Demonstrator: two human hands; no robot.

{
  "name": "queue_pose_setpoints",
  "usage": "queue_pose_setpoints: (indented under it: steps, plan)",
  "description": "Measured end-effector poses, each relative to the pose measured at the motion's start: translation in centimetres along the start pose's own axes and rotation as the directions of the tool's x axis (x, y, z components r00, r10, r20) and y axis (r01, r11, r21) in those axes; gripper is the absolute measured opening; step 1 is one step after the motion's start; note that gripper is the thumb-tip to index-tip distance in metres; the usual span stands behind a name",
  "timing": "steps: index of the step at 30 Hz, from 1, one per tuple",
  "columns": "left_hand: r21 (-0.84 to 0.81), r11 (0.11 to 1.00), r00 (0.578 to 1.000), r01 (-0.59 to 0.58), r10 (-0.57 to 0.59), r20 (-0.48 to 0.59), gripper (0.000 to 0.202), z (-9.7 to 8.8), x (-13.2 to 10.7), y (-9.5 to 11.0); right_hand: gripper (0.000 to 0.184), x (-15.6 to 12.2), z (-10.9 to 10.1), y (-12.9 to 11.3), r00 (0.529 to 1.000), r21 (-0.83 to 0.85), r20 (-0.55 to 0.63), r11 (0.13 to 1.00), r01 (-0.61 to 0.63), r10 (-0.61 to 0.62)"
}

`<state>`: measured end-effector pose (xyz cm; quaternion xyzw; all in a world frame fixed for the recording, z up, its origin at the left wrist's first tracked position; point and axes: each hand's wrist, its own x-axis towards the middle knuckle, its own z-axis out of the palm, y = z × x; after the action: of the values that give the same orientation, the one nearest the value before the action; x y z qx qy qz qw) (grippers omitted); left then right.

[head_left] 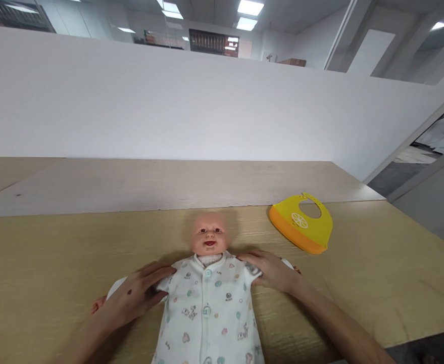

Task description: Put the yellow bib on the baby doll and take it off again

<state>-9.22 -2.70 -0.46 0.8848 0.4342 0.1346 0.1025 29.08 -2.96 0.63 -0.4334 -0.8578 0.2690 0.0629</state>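
Observation:
A baby doll (210, 235) lies face up on the wooden table, its head toward the far side. It wears a white buttoned shirt (216, 298) with small coloured prints. My left hand (142, 290) is closed around the sleeve and upper arm on the picture's left, fingers over the shoulder and thumb below. On the opposite side, my right hand (269, 270) grips the other short sleeve at the shoulder. The doll's forearms are partly hidden behind my hands; a small doll hand (98, 304) shows beyond my left wrist. The doll's lower body is out of frame.
A yellow silicone bib (308, 222) with an orange pocket lies to the right, beyond my right hand. The wooden table (74, 242) meets a paler board (161, 184) at the back. Behind that stands a white partition (168, 106) with glass above.

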Motion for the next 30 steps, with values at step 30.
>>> queue_pose_setpoints:
  steps: [30]
  plan:
    - [0.177, 0.883, 0.843, 0.434, -0.328, -0.427, 0.036, 4.4, 9.9, -1.0, 0.053, 10.4, -3.7, 4.1, 0.952, -0.124, -0.257, 0.971, -0.205, 0.168]
